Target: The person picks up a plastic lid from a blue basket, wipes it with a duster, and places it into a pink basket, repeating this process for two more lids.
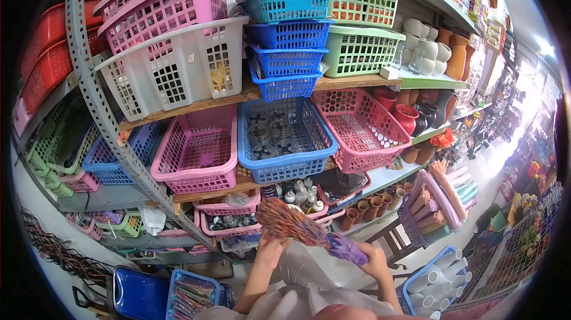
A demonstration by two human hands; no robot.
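Note:
In front of my body I hold a long bunch of what looks like dried flowers point(291, 222), orange-brown over most of its length and purple at the right end. My left hand point(271, 250) is closed around the lower left side of the bunch, with some fingers hidden behind it. At the purple end, my right hand point(375, 260) grips the bunch. It slants down from left to right, in front of the lower shelf.
A blue basket point(285, 168) with clear items stands between a pink basket point(196, 177) and another pink basket point(357, 156) on the shelf. A metal post point(89, 76) rises at left. Below right, a blue crate point(410, 296) holds white tubes.

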